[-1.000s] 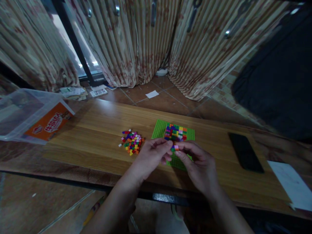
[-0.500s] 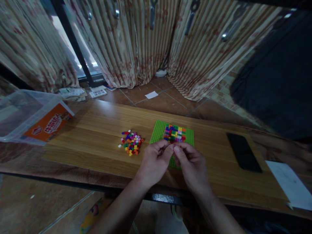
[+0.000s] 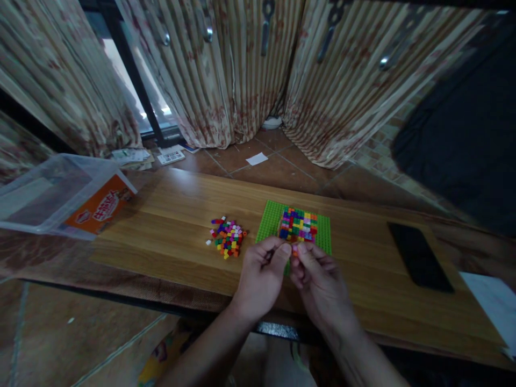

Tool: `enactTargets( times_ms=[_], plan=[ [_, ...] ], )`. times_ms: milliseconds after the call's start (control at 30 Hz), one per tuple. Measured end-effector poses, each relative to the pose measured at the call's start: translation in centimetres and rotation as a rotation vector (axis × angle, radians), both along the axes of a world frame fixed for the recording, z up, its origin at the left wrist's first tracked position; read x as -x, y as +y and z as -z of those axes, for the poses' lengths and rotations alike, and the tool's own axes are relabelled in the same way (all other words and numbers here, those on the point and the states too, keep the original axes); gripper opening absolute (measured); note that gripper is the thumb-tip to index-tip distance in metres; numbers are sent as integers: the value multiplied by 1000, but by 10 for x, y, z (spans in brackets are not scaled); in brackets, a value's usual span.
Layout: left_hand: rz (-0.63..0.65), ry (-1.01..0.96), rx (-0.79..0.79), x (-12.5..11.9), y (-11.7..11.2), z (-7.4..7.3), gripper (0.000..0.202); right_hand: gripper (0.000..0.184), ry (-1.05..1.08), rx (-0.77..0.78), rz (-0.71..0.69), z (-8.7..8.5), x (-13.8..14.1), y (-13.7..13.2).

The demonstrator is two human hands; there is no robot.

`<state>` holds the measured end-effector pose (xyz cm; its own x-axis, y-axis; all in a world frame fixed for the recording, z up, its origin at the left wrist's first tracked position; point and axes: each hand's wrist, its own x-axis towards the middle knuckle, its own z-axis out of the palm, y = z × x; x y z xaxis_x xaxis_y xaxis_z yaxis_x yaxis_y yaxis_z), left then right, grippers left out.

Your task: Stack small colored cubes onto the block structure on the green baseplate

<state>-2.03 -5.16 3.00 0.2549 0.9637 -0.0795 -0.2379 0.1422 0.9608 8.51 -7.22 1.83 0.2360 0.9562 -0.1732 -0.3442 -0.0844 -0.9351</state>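
Jointly, left hand (image 3: 262,275), right hand (image 3: 322,285) pinch 1 brick (image 3: 295,249) by 1 baseplate (image 3: 269,221).

A home room: striped, floral beige fabric curtains (image 3: 242,75) hang over a dark-framed window (image 3: 133,86); terracotta tiled floor (image 3: 278,166); loose papers (image 3: 133,157) on it; low wooden tabletop (image 3: 169,226).
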Motion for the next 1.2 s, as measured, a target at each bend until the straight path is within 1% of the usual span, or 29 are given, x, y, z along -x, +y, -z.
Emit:
enactTargets(
  times_ms=[67, 100, 133, 200, 300, 333, 400, 500, 600, 700, 867, 1067, 1200],
  plan=[
    [46, 55, 8, 16, 9, 1, 38, 35, 25, 24, -39, 1, 5, 2],
    [46, 125, -1, 27, 15, 3, 39, 35, 0, 31, -51, 2, 7, 3],
    [-9, 215, -31, 40, 21, 4, 39, 34, -57, 32, -64, 4, 10, 4],
    [-124, 490, -106, 67, 31, 7, 34, 31, -255, -2, -97, 10, 14, 7],
    [-192, 927, -143, 101, 39, 10, 27, 23, -608, -114, -146, 20, 20, 16],
    [-201, 1022, -148, 108, 40, 10, 27, 20, -707, -148, -161, 24, 22, 20],
    [-192, 1133, -150, 118, 41, 11, 30, 17, -871, -200, -196, 30, 26, 27],
    [-172, 1188, -110, 124, 42, 12, 32, 16, -1060, -251, -238, 39, 34, 37],
    [-207, 1215, -51, 129, 45, 13, 30, 16, -1200, -275, -272, 47, 41, 44],
    [-239, 1233, -39, 134, 48, 16, 23, 18, -1283, -312, -306, 51, 45, 47],
    [-206, 1214, -83, 137, 54, 24, 19, 24, -1286, -388, -327, 53, 46, 47],
    [-107, 1136, -123, 136, 61, 37, 30, 27, -1253, -375, -351, 51, 44, 47],
    [-93, 1096, -105, 137, 64, 39, 35, 31, -1238, -361, -360, 52, 40, 43]
  ],
)
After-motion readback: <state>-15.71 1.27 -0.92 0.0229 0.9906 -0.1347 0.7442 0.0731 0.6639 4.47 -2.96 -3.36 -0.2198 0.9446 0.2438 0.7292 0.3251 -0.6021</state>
